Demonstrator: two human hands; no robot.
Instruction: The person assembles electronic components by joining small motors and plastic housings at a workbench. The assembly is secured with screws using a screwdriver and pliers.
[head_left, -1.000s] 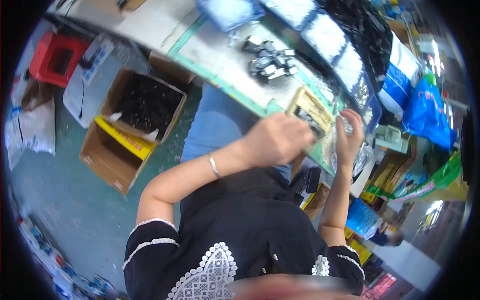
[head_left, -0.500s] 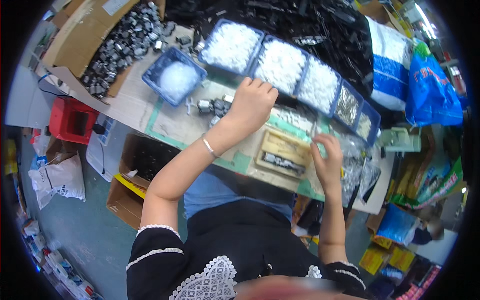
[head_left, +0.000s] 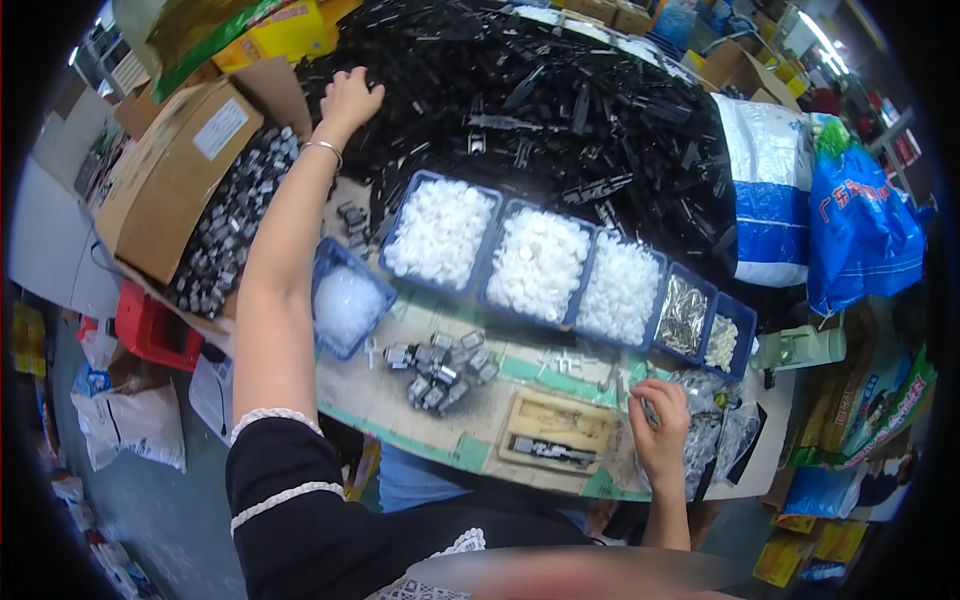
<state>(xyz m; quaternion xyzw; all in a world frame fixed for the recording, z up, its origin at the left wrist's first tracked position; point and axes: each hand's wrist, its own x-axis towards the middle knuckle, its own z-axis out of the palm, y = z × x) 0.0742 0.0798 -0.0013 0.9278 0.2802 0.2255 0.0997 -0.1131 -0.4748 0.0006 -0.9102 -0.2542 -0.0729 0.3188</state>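
My left hand (head_left: 350, 100) reaches out to the far left, over the near edge of a large pile of black plastic parts (head_left: 440, 115). Its fingers are bent and somewhat apart, and nothing shows in them. Near the front right, my right hand (head_left: 662, 428) has its thumb and fingertips drawn together; whatever is between them is too small to make out. Beside it lies a cream-coloured fixture block (head_left: 585, 412) holding a black and silver assembly (head_left: 552, 450). Several metal and black pieces (head_left: 440, 368) are heaped left of the block, and small white parts (head_left: 566, 362) lie behind it.
Blue bins of white pieces (head_left: 440, 232), metal pins (head_left: 684, 312) and pale bits (head_left: 721, 340) form a row. A blue bin (head_left: 350, 310) stands left, near a carton (head_left: 180, 190) of metal pieces. Clear plastic bags (head_left: 705, 425) lie right; sacks (head_left: 770, 200) stand behind.
My left hand has moved from above the bin row to the black pile at far left. The view has shifted, so the bench sits lower; my right hand keeps its place beside the fixture.
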